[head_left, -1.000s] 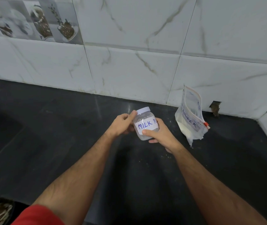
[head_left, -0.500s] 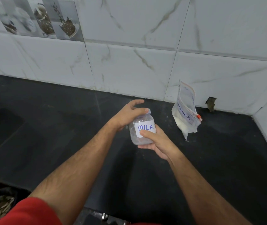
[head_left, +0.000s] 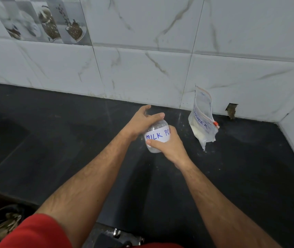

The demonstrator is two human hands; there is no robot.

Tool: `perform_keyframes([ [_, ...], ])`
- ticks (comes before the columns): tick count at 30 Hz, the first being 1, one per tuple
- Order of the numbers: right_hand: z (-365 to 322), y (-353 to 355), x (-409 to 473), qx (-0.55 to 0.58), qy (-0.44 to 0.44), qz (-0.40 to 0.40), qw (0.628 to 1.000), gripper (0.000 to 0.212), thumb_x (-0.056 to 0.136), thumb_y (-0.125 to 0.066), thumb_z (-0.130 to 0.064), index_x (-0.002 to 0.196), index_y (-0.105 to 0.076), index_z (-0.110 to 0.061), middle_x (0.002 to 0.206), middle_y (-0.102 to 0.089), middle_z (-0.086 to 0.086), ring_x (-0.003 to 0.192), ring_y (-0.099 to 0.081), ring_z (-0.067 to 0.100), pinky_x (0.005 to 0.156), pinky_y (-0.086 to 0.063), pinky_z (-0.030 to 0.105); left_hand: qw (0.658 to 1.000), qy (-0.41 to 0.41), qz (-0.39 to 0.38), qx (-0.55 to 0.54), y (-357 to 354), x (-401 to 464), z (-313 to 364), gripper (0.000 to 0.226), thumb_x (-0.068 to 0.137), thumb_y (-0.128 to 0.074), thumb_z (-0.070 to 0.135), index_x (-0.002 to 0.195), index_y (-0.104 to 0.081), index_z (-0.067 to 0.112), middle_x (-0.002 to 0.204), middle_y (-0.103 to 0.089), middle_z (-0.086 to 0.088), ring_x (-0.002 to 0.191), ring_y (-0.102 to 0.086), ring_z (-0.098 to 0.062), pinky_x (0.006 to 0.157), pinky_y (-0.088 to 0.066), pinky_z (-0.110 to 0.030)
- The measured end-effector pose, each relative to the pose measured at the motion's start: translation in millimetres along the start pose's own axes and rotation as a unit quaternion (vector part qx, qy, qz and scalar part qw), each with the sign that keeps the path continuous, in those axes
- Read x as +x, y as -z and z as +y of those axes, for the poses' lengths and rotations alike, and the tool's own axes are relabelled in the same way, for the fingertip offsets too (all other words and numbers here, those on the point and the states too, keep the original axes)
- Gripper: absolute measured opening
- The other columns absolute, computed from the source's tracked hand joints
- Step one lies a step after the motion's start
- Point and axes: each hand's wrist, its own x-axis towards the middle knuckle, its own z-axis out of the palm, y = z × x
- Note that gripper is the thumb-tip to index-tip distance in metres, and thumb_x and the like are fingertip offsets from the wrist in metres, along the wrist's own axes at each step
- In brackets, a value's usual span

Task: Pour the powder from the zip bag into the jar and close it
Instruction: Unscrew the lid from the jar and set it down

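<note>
Red sleeve (head_left: 35, 231) at the near edge, low in view. Both forearms reach out over the dark surface (head_left: 53, 140). My right hand (head_left: 167, 145) grips the jar (head_left: 157, 136) from the right side, fingers (head_left: 153, 142) curled round its body, thumb across the white label reading "MILK PO". The jar is tilted, held above the middle of the surface; white powder shows in its lower end. My left hand (head_left: 141, 122) is cupped over the jar's top, fingers bent round it; the lid itself is hidden under the palm. Further back and to the right, the zip bag (head_left: 203, 120) stands against the tiled wall (head_left: 142, 68) at the surface's far edge, some powder in its bottom, apart from the jar.
</note>
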Motion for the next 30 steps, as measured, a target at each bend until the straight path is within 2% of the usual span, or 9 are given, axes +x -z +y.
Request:
perform_keyframes([
  [4,1,7,4,0.058,-0.023,-0.055,0.997,0.068,0.075,-0.084,-0.037,0.132,-0.047,-0.025,0.118,-0.065,-0.006,0.108,-0.065,0.013,0.079,-0.057,0.027,0.999,0.008,-0.036,-0.015,10,-2,0,0.08,0.089,-0.064,0.049,0.152,-0.029,0.015,0.139,-0.057,-0.011,0.116,-0.064,-0.02,0.099,-0.051,-0.035],
  [8,7,19,5,0.054,-0.035,-0.043,0.997,0.067,0.073,-0.087,-0.028,0.128,-0.049,-0.022,0.119,-0.065,-0.001,0.109,-0.065,0.016,0.08,-0.056,0.027,0.998,0.031,-0.051,-0.012,22,-7,-9,0.064,0.097,-0.061,0.029,0.152,-0.03,0.018,0.135,-0.06,-0.02,0.109,-0.061,-0.024,0.108,-0.042,-0.046],
  [12,9,22,1,0.035,-0.036,-0.047,0.998,0.07,0.075,-0.087,-0.025,0.132,-0.046,-0.023,0.122,-0.063,0.0,0.111,-0.063,0.015,0.084,-0.057,0.027,0.999,0.022,-0.048,-0.01,22,-11,-13,0.073,0.093,-0.067,0.02,0.153,-0.027,0.016,0.119,-0.069,-0.004,0.113,-0.065,-0.025,0.108,-0.045,-0.044],
  [16,8,16,-5,0.018,-0.022,-0.058,0.998,0.07,0.073,-0.087,-0.024,0.129,-0.046,-0.023,0.117,-0.063,-0.005,0.106,-0.064,0.012,0.08,-0.055,0.024,0.997,0.011,-0.074,-0.019,10,-13,-10,0.087,0.082,-0.076,0.026,0.153,-0.026,0.019,0.136,-0.057,-0.008,0.119,-0.062,-0.021,0.097,-0.052,-0.033],
  [18,9,14,-6,-0.002,-0.018,-0.046,0.999,0.073,0.071,-0.089,-0.027,0.129,-0.045,-0.025,0.116,-0.062,-0.008,0.104,-0.063,0.011,0.077,-0.054,0.021,0.997,0.009,-0.081,-0.005,6,-13,-11,0.086,0.083,-0.076,0.03,0.153,-0.027,0.019,0.134,-0.06,-0.006,0.116,-0.064,-0.019,0.097,-0.052,-0.031],
  [20,12,16,-5,-0.015,-0.013,-0.016,1.0,0.077,0.068,-0.09,-0.028,0.13,-0.044,-0.025,0.118,-0.061,-0.006,0.106,-0.063,0.012,0.081,-0.056,0.025,0.997,0.007,-0.076,0.001,6,-14,-10,0.074,0.092,-0.066,0.031,0.154,-0.027,0.017,0.126,-0.064,-0.002,0.112,-0.065,-0.013,0.101,-0.049,-0.03],
  [22,14,20,-3,-0.021,-0.009,0.011,1.0,0.081,0.067,-0.091,-0.027,0.132,-0.042,-0.023,0.12,-0.06,-0.004,0.108,-0.062,0.013,0.084,-0.057,0.028,0.998,0.009,-0.069,0.004,10,-14,-11,0.069,0.096,-0.06,0.033,0.154,-0.026,0.017,0.131,-0.063,-0.006,0.116,-0.062,-0.013,0.109,-0.042,-0.033],
  [26,14,24,-5,-0.03,0.001,0.016,0.999,0.086,0.067,-0.091,-0.024,0.136,-0.041,-0.024,0.124,-0.058,-0.004,0.111,-0.06,0.014,0.089,-0.057,0.031,0.999,-0.005,-0.039,0.029,17,-10,-17,0.078,0.089,-0.072,0.025,0.153,-0.028,0.014,0.118,-0.07,-0.002,0.126,-0.058,-0.02,0.116,-0.036,-0.042],
  [30,11,17,-12,-0.021,0.027,0.013,0.999,0.082,0.068,-0.09,-0.022,0.137,-0.045,-0.027,0.12,-0.06,-0.01,0.108,-0.061,0.011,0.083,-0.056,0.023,0.998,-0.025,-0.052,0.039,10,-14,-8,0.097,0.072,-0.077,0.043,0.153,-0.028,0.023,0.147,-0.048,-0.006,0.13,-0.053,-0.018,0.108,-0.044,-0.037],
])
